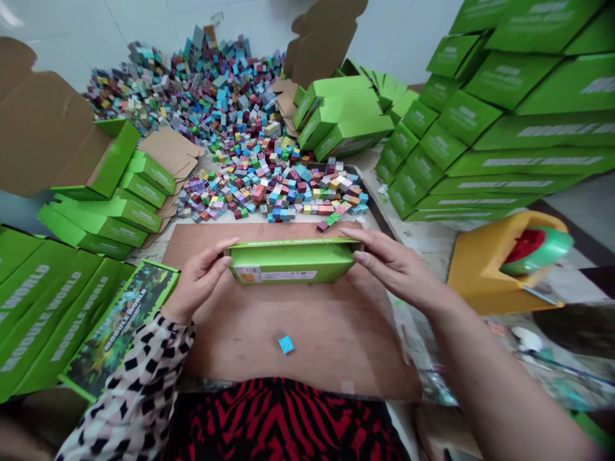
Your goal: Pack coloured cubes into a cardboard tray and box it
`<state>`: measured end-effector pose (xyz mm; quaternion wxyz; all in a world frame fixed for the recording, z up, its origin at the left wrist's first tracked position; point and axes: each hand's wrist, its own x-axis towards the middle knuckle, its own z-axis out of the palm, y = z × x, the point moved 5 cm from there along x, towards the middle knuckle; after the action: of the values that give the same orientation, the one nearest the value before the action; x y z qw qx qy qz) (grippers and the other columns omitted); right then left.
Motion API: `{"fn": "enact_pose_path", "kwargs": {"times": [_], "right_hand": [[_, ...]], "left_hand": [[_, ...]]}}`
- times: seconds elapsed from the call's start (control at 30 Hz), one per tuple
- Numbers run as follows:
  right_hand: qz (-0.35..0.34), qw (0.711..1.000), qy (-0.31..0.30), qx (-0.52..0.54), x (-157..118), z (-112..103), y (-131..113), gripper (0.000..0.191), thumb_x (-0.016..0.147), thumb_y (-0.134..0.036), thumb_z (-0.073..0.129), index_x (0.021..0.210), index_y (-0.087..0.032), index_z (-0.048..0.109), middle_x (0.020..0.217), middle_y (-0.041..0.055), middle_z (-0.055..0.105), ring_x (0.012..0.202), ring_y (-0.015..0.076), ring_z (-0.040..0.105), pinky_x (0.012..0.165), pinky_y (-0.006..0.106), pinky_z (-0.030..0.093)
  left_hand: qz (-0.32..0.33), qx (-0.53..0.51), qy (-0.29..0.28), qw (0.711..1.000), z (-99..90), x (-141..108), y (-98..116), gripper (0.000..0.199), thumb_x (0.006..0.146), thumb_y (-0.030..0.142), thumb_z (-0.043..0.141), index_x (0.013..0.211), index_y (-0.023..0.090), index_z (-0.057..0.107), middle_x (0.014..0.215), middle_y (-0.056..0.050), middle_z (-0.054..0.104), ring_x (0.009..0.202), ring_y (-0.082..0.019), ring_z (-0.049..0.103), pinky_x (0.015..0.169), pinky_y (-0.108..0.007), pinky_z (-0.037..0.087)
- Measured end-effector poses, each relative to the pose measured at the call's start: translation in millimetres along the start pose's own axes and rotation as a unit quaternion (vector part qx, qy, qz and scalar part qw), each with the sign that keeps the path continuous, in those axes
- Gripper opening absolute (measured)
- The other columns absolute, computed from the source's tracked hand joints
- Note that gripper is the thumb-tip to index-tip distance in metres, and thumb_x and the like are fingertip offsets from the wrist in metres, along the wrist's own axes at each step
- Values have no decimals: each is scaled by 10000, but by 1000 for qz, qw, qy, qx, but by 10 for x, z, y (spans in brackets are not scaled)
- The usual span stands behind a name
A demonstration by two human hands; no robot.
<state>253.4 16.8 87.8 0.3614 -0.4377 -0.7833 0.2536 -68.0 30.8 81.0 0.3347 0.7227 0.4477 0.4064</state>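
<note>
Between my two hands is a green cardboard box (293, 264), its labelled side facing me and its top edge tilted up, over the brown board (230, 339). My left hand (202, 278) grips the left end, thumb in front and fingers behind. At the right end, my right hand (389, 266) pinches the corner in the same way. Whether anything lies inside the box is hidden. A small blue patterned block (286, 344) lies on the board, apart from both hands and nearer my body.
Behind the board spreads a large heap of small coloured blocks (269, 173). Stacked green boxes (480, 128) rise at the right, and more green boxes (52, 301) stand at the left. A yellow tape dispenser (480, 269) sits right of my forearm. Open brown cardboard (43, 128) leans far left.
</note>
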Motion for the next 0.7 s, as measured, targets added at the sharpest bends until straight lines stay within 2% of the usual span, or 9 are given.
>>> {"fn": "enact_pose_path", "kwargs": {"times": [0.13, 0.23, 0.33, 0.43, 0.5, 0.57, 0.7], "right_hand": [[0, 1000, 17, 7, 18, 30, 37, 367, 944, -337, 463, 1300, -315, 545, 1271, 43, 590, 1172, 219, 546, 1025, 420, 424], [-1, 1000, 9, 8, -15, 53, 65, 397, 948, -358, 450, 1339, -323, 504, 1319, 40, 564, 1211, 223, 520, 1049, 440, 401], [1, 1000, -11, -6, -74, 86, 60, 514, 915, -404, 520, 1411, -328, 405, 1411, 44, 489, 1284, 242, 459, 1074, 458, 376], [-6, 999, -1, -35, -130, 119, 40, 676, 856, -398, 626, 1454, -311, 323, 1450, 66, 441, 1314, 253, 428, 1086, 453, 367], [-9, 999, 23, -44, -151, 139, 42, 645, 866, -361, 620, 1445, -300, 341, 1425, 73, 471, 1286, 242, 464, 1081, 439, 381], [-8, 998, 48, -39, -161, 160, 60, 559, 879, -334, 604, 1402, -297, 412, 1383, 70, 519, 1251, 234, 503, 1071, 430, 398], [-4, 996, 89, -3, -181, 197, 93, 422, 874, -306, 611, 1289, -302, 539, 1354, 61, 551, 1237, 237, 521, 1065, 440, 409]], "left_hand": [[37, 19, 35, 999, 25, 5, -29, 300, 900, 275, 559, 1184, 218, 640, 1279, -86, 620, 1214, -213, 555, 1060, -362, 420], [44, 39, 53, 997, 22, -31, -19, 304, 909, 276, 543, 1193, 222, 635, 1342, -98, 568, 1272, -229, 502, 1103, -404, 366], [44, 36, 7, 998, 43, -70, 0, 374, 902, 289, 553, 1273, 251, 578, 1445, -91, 458, 1342, -235, 416, 1129, -420, 319], [46, 2, -27, 999, 71, -106, -20, 568, 849, 301, 635, 1386, 274, 452, 1511, -98, 349, 1374, -249, 363, 1128, -421, 322], [45, -15, -11, 999, 78, -121, -66, 562, 836, 283, 655, 1368, 276, 472, 1498, -102, 373, 1376, -248, 358, 1135, -426, 310], [43, -18, 9, 999, 90, -134, -121, 450, 838, 258, 653, 1279, 266, 561, 1470, -104, 418, 1373, -247, 363, 1137, -429, 308], [66, 3, 35, 997, 125, -174, -175, 362, 837, 213, 655, 1195, 256, 621, 1399, -99, 511, 1302, -237, 470, 1091, -413, 394]]}}
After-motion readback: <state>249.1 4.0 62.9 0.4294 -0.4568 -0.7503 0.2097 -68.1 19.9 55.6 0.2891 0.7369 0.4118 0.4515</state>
